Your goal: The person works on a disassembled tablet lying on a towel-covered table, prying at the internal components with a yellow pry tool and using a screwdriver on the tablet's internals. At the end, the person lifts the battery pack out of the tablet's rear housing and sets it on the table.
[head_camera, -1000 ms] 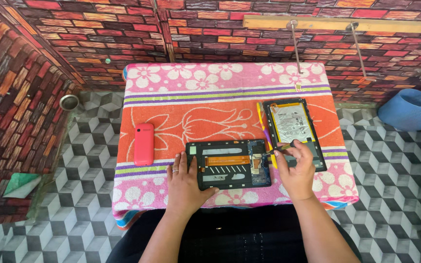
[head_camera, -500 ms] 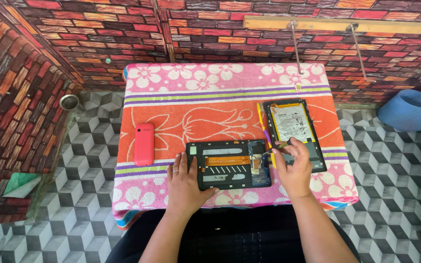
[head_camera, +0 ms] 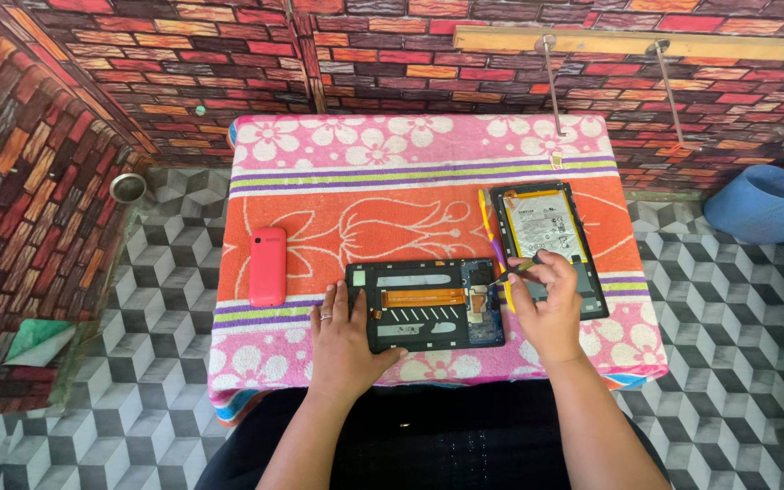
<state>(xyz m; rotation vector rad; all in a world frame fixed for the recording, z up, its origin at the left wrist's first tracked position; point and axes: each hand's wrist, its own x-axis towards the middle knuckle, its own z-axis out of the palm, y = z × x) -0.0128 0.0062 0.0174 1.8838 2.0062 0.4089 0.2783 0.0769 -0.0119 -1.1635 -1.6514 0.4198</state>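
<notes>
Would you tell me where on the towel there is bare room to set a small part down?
The back strip of the towel is bare, as is the middle between the red phone and the battery panel. The front right is crowded: the open tablet, tools and both hands.

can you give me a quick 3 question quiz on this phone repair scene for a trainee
1. True or false: the left hand rests flat on the edge of the opened black device frame.
2. What does the right hand hold? A) a thin tool B) the red phone C) a cloth
3. Fill in: the red phone lies to the ____ of the frame, apart from both hands.

Key
1. True.
2. A: a thin tool whose tip points at the frame's right end, beside the second opened device with its pale battery.
3. Left, on the flowered towel.
</notes>
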